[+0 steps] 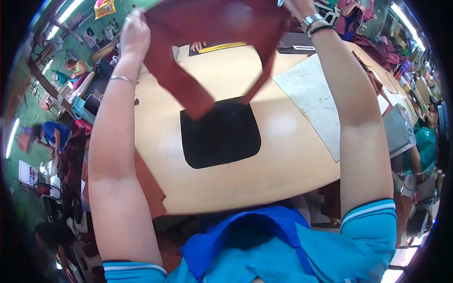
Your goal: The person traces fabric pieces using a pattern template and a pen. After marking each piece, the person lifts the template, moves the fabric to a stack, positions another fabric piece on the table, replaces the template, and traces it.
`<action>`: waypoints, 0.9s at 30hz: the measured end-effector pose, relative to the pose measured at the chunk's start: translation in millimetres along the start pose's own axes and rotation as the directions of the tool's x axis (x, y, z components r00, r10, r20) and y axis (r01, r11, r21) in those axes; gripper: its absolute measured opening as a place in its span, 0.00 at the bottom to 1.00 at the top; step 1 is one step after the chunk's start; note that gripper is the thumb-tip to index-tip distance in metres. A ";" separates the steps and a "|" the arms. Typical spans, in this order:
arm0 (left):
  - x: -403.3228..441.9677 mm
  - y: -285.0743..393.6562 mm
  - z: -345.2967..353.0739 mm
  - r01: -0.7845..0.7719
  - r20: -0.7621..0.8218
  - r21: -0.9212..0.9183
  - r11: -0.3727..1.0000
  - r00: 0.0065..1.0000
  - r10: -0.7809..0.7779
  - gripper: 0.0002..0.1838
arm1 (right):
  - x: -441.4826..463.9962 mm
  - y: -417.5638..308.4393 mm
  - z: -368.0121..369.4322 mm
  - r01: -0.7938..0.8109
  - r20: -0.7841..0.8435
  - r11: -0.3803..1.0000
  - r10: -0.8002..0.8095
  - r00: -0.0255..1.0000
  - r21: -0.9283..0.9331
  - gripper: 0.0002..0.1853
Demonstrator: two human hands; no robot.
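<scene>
A reddish-brown sheet of leather-like material [186, 85], with a large cut-out in its lower part, hangs raised above the table. My left hand [135, 35] is closed on its upper left edge. At the upper right, my right hand [300, 7] grips the other side; its fingers are partly cut off by the frame's top. Two strips of the sheet dangle down, one tip overlapping a black panel with rounded corners [221, 139]. That panel lies flat on the pale tabletop [283, 160]. Blur softens the sheet's edges.
A white paper with handwriting [309, 92] lies to the right. Across the table, another person's hand [197, 46] rests beside a yellow strip [222, 47]. Brown material [148, 184] sits at the left edge. Other people work on both sides.
</scene>
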State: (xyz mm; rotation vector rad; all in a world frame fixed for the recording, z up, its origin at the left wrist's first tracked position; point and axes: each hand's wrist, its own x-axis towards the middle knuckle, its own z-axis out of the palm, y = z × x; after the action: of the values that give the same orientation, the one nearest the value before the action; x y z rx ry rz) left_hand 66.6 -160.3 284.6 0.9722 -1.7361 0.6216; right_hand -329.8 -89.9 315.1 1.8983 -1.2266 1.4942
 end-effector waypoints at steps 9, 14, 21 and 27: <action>-103.7 33.4 -42.8 -0.283 0.049 0.143 0.948 0.959 0.279 0.18 | -127.1 -25.5 -51.7 0.039 0.100 0.986 -0.056 0.993 0.165 0.18; -255.2 42.1 -31.9 -0.242 0.495 0.049 0.969 0.849 0.188 0.23 | -269.8 -19.7 -32.3 -0.136 0.433 0.981 0.065 0.899 0.136 0.21; -333.3 62.6 -70.4 0.019 0.659 -0.136 0.991 0.748 0.076 0.16 | -357.4 -45.8 -69.1 -0.225 0.655 0.973 0.133 0.744 0.058 0.22; -320.1 98.5 -99.5 0.055 0.559 -0.184 0.981 0.827 0.058 0.24 | -374.0 -75.1 -95.1 -0.296 0.664 0.955 0.230 0.711 -0.014 0.20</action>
State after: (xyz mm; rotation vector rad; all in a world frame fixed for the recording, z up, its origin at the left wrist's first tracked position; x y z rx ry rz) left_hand 88.9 72.7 25.2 1.0829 -2.2684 0.1512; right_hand -329.8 162.0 13.4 2.5242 -1.8254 1.0097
